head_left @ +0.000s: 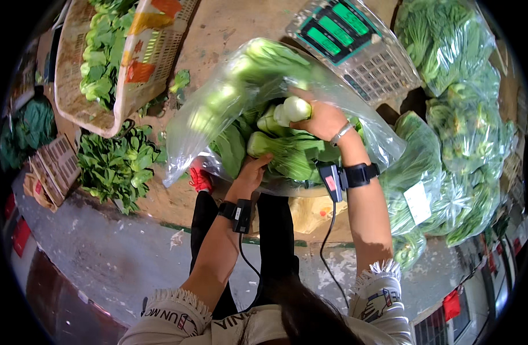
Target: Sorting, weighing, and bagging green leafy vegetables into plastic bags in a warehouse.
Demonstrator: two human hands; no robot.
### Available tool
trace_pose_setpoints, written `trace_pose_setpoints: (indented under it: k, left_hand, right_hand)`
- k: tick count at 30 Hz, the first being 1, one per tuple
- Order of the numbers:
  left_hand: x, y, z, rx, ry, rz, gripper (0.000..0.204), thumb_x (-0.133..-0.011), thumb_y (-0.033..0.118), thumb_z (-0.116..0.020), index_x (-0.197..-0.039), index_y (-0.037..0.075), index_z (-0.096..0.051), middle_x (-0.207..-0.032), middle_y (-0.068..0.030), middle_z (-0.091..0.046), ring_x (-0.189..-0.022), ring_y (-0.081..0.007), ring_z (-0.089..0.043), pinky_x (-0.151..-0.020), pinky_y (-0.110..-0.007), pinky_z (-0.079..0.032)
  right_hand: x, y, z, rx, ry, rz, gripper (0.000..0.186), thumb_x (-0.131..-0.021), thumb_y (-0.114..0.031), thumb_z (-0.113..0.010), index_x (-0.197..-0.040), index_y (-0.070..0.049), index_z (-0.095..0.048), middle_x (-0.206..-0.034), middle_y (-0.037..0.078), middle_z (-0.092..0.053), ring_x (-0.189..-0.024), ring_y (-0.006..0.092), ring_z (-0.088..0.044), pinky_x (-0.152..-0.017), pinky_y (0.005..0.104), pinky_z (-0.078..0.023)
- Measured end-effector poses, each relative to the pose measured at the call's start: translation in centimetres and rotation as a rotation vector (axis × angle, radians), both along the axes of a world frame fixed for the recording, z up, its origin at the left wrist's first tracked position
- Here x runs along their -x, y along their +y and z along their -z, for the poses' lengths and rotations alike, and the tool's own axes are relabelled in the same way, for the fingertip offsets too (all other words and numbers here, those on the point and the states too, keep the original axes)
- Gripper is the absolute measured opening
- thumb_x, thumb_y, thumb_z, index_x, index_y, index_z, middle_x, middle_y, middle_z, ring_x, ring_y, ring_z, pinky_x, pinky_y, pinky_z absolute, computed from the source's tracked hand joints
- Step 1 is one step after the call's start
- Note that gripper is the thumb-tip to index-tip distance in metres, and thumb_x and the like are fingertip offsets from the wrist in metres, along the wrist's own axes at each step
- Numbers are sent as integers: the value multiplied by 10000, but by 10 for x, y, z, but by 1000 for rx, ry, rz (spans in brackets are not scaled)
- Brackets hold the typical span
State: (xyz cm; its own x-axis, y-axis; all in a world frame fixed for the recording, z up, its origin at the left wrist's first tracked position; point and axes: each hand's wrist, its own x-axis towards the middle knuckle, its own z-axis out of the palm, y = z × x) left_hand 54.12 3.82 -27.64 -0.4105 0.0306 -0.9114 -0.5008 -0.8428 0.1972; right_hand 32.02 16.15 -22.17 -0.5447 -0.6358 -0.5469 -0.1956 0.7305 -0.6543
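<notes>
A clear plastic bag (pixel 218 109) full of green bok choy is held up in front of me. My right hand (pixel 320 119) is inside the bag's mouth, gripping a bok choy (pixel 293 109) by its pale stem end. My left hand (pixel 253 171) supports the bag from below, fingers against the bok choy heads (pixel 275 150) at its bottom edge. Both wrists carry black strapped devices with cables.
A weighing scale (pixel 356 49) with green displays sits just beyond the bag. A woven basket (pixel 143 63) of greens stands at upper left, loose greens (pixel 117 164) on the floor below it. Several filled bags of greens (pixel 459 132) pile up at right.
</notes>
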Motion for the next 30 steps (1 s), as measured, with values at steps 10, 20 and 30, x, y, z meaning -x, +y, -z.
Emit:
trace_pose_setpoints:
  k: [10,20,30]
  left_hand:
    - [-22,-6,19,198,41,194,599,-691,87,-719,-1213,68,-425,-1121,-41,-524,-1060,-198,-470,-911,-314,-355]
    - [-23,-6,4,261,62,229,591,-725,231,-699,-1207,20,-429,-1104,-59,-516,-1038,-189,-463,-892,-303,-368]
    - [29,-4,-111,1187,502,755,244,-765,68,-564,-992,-17,-536,-939,-193,-564,-852,-357,-531,-762,-405,-440]
  right_hand:
    - [23,-5,23,-420,385,57,314,-702,-157,-596,-1002,-64,-586,-989,200,-593,-922,327,-571,-788,406,-454]
    - [41,17,47,-429,206,-190,424,-765,-346,-535,-1070,-52,-553,-1075,225,-552,-994,370,-527,-842,423,-426]
    - [-24,-4,-11,-112,421,-206,621,-707,-337,-670,-1245,-118,-450,-1213,223,-471,-1097,379,-466,-916,396,-382]
